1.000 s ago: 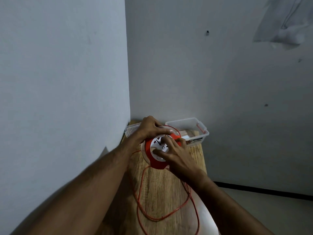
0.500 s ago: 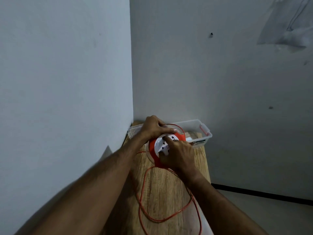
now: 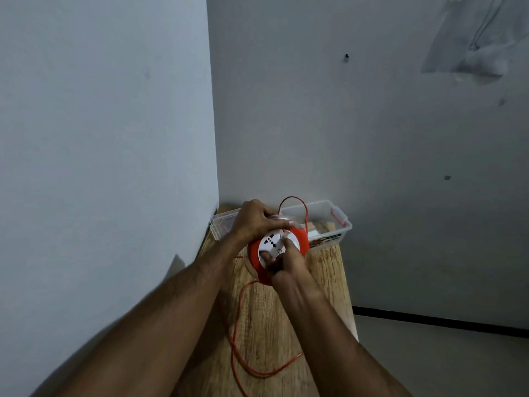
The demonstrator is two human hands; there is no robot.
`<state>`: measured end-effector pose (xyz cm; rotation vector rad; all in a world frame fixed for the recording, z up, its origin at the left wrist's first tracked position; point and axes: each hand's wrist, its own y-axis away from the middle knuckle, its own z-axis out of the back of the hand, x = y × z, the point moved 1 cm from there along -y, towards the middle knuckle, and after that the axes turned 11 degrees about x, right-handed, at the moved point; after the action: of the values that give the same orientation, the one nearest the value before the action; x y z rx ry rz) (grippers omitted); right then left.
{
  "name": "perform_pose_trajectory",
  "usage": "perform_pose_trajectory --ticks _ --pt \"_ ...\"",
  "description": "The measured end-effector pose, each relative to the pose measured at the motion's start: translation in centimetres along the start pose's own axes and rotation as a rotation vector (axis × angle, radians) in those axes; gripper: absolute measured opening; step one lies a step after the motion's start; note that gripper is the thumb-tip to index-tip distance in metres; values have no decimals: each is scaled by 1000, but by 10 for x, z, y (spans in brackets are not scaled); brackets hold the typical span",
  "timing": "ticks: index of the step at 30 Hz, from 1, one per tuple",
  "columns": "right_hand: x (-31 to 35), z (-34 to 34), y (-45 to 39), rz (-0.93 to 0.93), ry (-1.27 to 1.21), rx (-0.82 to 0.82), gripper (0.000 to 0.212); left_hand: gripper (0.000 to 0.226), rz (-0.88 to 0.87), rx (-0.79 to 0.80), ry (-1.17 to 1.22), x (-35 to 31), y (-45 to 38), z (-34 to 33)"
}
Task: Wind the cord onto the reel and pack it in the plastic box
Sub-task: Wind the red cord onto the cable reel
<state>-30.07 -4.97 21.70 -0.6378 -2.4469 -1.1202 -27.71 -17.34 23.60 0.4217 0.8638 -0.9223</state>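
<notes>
item: reel (image 3: 279,255), orange rim with white socket face, held just above the tabletop (image 3: 326,282) near its far end, directly in front of the plastic box (image 3: 340,224).

left hand (image 3: 254,222): fingers curled over the top edge of the reel, gripping it steady.

right hand (image 3: 289,260): fingers bent against the white socket face, apparently gripping at its hub; judged to be the turning hand, though exactly what it pinches cannot be told.

item: cord (image 3: 237,325), orange, thin. one loop rises over the reel toward the box; a long slack run lies in a loose loop on the tabletop nearer the person and trails off the bottom edge of the view.

item: plastic box, clear, red latch at its right end, standing open at the far end of the tabletop against the wall (image 3: 372,138). some pale contents show inside, too unclear to identify.

status: winding in progress, judged well short of done, since much cord lies unwound. how much is on the reel cannot be seen.

remaining: take up the slack cord, then place the reel in the box. packing not yet begun.
</notes>
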Motion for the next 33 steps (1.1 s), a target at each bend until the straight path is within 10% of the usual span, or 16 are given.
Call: perform_pose_trajectory --ticks 3,8,13,25,33 --pt "1 18 14 193 439 15 27 43 43 -17 73 1 -1 9" --pt "17 40 24 1412 1727 329 30 42 46 32 33 0 -1 15" --pt "42 38 10 1427 2461 549 67 40 23 103 50 1 1 13" --pt "41 29 2 1517 2512 528 74 36 -13 110 25 -5 4 13" --pt "17 25 13 1179 1718 119 54 41 -19 -8 24 -10 -2 10"
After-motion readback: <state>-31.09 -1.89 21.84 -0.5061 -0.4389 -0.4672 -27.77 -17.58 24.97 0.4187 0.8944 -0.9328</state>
